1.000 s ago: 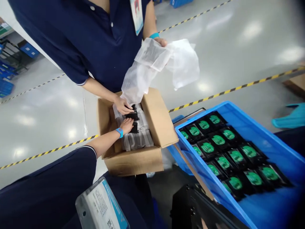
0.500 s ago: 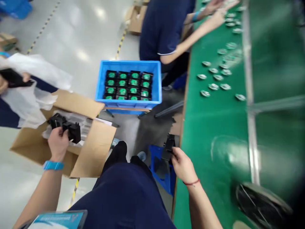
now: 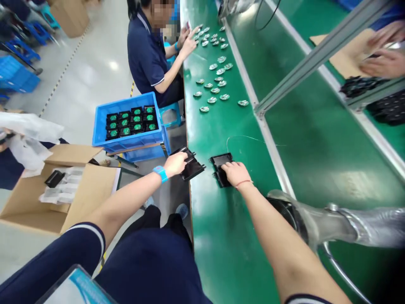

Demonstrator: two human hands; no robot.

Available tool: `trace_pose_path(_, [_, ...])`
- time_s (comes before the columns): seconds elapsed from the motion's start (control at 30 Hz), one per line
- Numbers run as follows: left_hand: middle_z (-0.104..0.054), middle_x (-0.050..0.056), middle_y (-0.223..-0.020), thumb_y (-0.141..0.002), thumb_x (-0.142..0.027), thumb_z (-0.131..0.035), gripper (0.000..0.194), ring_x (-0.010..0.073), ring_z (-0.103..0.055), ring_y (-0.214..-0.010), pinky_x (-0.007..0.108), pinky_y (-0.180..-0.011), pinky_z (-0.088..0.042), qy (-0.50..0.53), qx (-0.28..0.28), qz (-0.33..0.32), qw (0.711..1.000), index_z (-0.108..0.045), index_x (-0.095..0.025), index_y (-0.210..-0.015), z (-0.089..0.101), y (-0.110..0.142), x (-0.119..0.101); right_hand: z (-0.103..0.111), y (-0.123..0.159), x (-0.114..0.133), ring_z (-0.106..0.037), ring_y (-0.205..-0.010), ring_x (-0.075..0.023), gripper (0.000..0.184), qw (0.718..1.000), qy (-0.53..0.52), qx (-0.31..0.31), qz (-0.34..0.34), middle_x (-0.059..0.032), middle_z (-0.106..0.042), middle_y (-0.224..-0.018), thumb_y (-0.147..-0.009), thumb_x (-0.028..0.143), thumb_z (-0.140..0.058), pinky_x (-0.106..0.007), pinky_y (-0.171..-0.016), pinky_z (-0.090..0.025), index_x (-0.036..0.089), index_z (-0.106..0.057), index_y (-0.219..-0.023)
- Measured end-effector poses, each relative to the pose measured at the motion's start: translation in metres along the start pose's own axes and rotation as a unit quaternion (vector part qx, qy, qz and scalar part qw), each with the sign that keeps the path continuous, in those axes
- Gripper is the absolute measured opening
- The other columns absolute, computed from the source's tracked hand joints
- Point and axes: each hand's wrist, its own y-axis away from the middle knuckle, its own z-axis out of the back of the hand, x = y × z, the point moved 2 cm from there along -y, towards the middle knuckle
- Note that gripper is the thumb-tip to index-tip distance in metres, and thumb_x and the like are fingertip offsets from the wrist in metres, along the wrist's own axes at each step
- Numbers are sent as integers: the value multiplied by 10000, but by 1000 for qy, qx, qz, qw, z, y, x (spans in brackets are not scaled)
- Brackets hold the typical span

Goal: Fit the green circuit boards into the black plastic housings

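Observation:
My left hand (image 3: 176, 164) grips a black plastic housing (image 3: 193, 169) with small pegs on its side, held at the left edge of the green table. My right hand (image 3: 236, 172) has its fingers bent over another black plastic housing (image 3: 220, 158), which appears to rest on the table top. The fingers cover part of that piece, so its full shape is hidden. A narrow gap separates the two housings. To the left, an open cardboard box (image 3: 84, 198) holds white wrapped pieces (image 3: 68, 183) and one dark piece (image 3: 55, 179).
A blue crate (image 3: 128, 145) holds several black housings with green boards. Small silvery parts (image 3: 215, 90) lie scattered farther up the table (image 3: 218, 228). A co-worker (image 3: 147, 55) sits there. Metal rails (image 3: 268, 139) and a wrapped metal arm (image 3: 344, 223) stand at right.
My left hand has left the cardboard box and brought its black housing to the table edge. My right hand has moved its housing onto the table. The view has turned right.

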Motion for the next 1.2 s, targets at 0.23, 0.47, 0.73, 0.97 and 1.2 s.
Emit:
trace_pose_path(0.23, [-664,101,-1018,-830,-131,-489,199,225,-635,-948,287,-777,-500,-70,-24,-30,997,-618,-146,-979,-5,-118,-69,0,-16,-64,-454,-1159,-225,348,980,-41,-123,-148,-158,-604,-1164,-862,118,-366,-426,-931,-304,114,-679,-1013])
trace_pose_path(0.47, [-597,172,-1158,-885,-79,-395,288,235,-568,-1099,327,-912,-454,-113,-69,-70,989,-574,-75,-1112,-8,-231,-121,-34,13,-43,-475,-1142,-251,514,954,-95,-165,-229,-125,-405,-1446,-832,101,-339,-380,-947,-398,131,-511,-1316])
trace_pose_path(0.73, [-592,156,-1124,-911,-92,-371,291,224,-553,-1088,332,-897,-454,-159,-55,-146,975,-573,-81,-1119,-46,-269,-151,-36,5,14,-449,-1163,-299,547,920,-150,-186,-311,-156,-283,-1507,-855,174,-331,-446,-907,-413,137,-408,-1395])
trace_pose_path(0.97, [-607,121,-1110,-909,-123,-390,282,229,-553,-1059,338,-871,-441,-190,-48,-242,950,-590,-107,-1107,-54,-279,-174,-39,-12,20,-473,-1135,-317,558,903,-151,-199,-351,-168,-370,-1456,-834,184,-374,-473,-834,-422,157,-420,-1389])
trace_pose_path(1.2, [-584,75,-1200,-902,-263,-503,362,191,-518,-1109,317,-957,-397,-38,-148,-223,963,-494,-143,-1244,-23,-166,-81,-28,-11,43,-364,-1258,-397,528,881,-129,-313,-329,-233,-383,-1420,-809,268,-453,-592,-926,-350,108,-483,-1311])
